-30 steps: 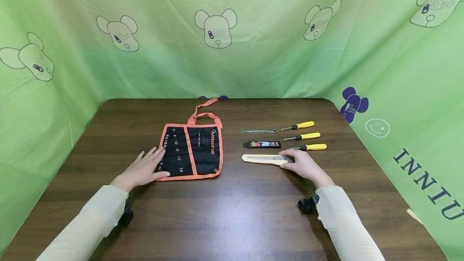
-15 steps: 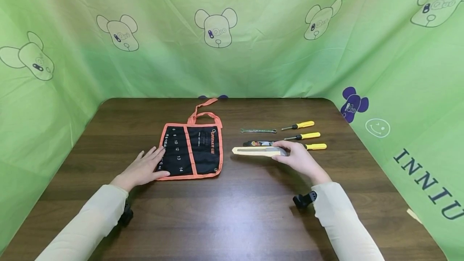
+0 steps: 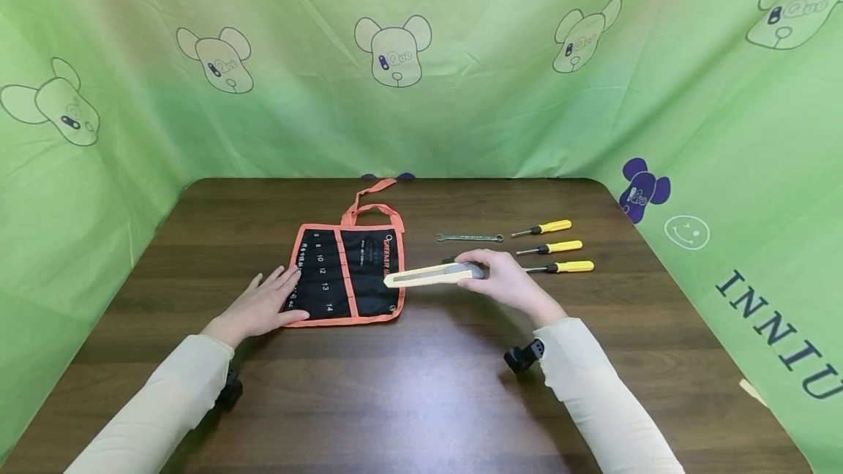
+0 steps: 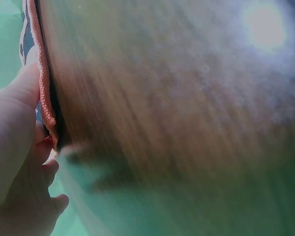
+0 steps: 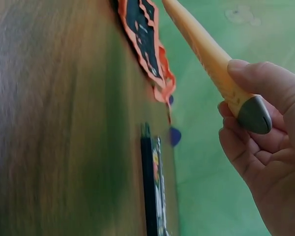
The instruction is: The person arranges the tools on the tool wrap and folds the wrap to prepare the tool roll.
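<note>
A pale yellow utility knife [image 3: 421, 276] with a grey end is off the table, pinched near that end between the thumb and fingers of my right hand [image 3: 503, 280]. Its front tip reaches over the right edge of the black tool pouch [image 3: 372, 269] in the head view. In the right wrist view the thumb presses along the knife [image 5: 206, 51]. My left hand [image 3: 260, 307] lies with fingers spread on the pouch's left edge. The left wrist view has the thumb over the pouch's orange trim [image 4: 43, 83].
Beyond the right hand lie a wrench [image 3: 469, 238] and three yellow-handled screwdrivers [image 3: 556, 227]. A black blade case [image 5: 148, 182] sits on the table [image 3: 421, 401], mostly hidden by the right hand in the head view. Orange straps [image 3: 372, 211] trail from the pouch's far side.
My right hand has lifted the utility knife off the table and carried it left, from the spot by the screwdrivers to above the pouch's right edge. The left hand stays put.
</note>
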The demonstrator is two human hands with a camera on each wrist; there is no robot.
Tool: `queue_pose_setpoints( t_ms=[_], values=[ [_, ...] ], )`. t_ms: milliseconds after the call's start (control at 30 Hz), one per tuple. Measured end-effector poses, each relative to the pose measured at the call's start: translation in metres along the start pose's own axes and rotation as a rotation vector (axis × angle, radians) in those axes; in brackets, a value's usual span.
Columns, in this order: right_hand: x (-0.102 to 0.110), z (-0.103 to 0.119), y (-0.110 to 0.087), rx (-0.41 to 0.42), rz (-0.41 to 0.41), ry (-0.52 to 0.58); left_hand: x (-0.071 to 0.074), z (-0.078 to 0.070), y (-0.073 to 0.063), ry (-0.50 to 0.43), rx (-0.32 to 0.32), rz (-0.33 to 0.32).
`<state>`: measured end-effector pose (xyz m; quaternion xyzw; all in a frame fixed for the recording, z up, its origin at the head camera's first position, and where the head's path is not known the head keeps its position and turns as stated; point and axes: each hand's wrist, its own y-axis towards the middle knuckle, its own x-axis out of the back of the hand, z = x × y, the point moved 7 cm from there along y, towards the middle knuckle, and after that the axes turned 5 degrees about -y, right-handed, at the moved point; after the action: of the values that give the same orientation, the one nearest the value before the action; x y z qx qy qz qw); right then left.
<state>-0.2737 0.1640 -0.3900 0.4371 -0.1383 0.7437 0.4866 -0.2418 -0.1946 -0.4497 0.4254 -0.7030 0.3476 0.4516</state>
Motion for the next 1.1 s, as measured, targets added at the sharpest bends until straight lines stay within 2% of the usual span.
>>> queue_pose_setpoints(
  t_ms=[200, 500, 700, 1100],
  values=[
    [-0.017, 0.009, 0.008, 0.008, 0.048, -0.011, 0.000, 0.001, 0.000, 0.005, -0.003, -0.003],
    [-0.043, 0.027, 0.018, 0.120, 0.099, -0.067, -0.001, 0.002, 0.001, 0.005, -0.001, -0.007],
    [-0.059, 0.034, 0.023, 0.118, 0.158, -0.048, -0.001, 0.001, 0.001, 0.004, 0.006, -0.006],
    [-0.080, 0.053, 0.037, 0.165, 0.200, -0.080, 0.001, -0.001, 0.000, 0.011, 0.003, -0.004]
  ],
)
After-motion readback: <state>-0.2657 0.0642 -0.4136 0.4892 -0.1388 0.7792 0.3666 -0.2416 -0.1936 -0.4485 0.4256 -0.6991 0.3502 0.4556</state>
